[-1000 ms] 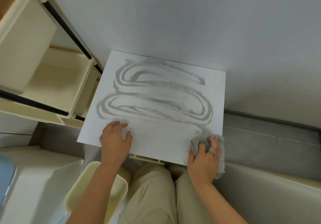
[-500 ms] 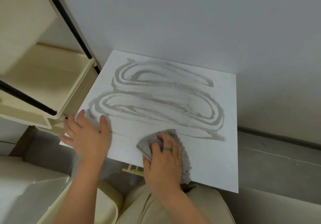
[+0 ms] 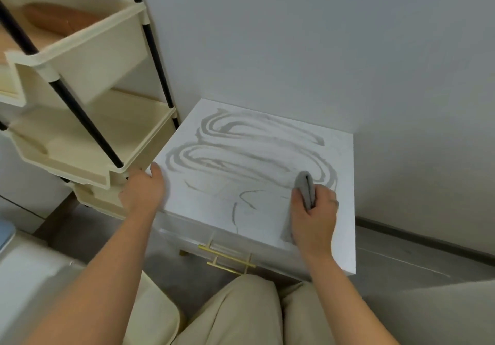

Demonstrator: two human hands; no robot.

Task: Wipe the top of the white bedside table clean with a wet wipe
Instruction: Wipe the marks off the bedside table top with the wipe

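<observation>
The white bedside table (image 3: 344, 210) stands against the wall, its top covered with looping grey smear marks. My right hand (image 3: 314, 214) rests on the near right part of the top, shut on a bunched grey wet wipe (image 3: 305, 186) that sticks out past my fingers onto the surface. My left hand (image 3: 143, 192) grips the table's left front corner, thumb lying on the top. A few thin grey streaks mark the near part of the top between my hands.
A cream shelf cart with black poles (image 3: 88, 119) stands close against the table's left side. Gold drawer handles (image 3: 227, 257) show on the table front. My knees in beige trousers (image 3: 249, 310) are right below. A cream bin (image 3: 158, 315) sits at lower left.
My right hand swept the wipe from the right front edge to the middle, then back to the right. My left hand slid to the left corner. The view pulled back.
</observation>
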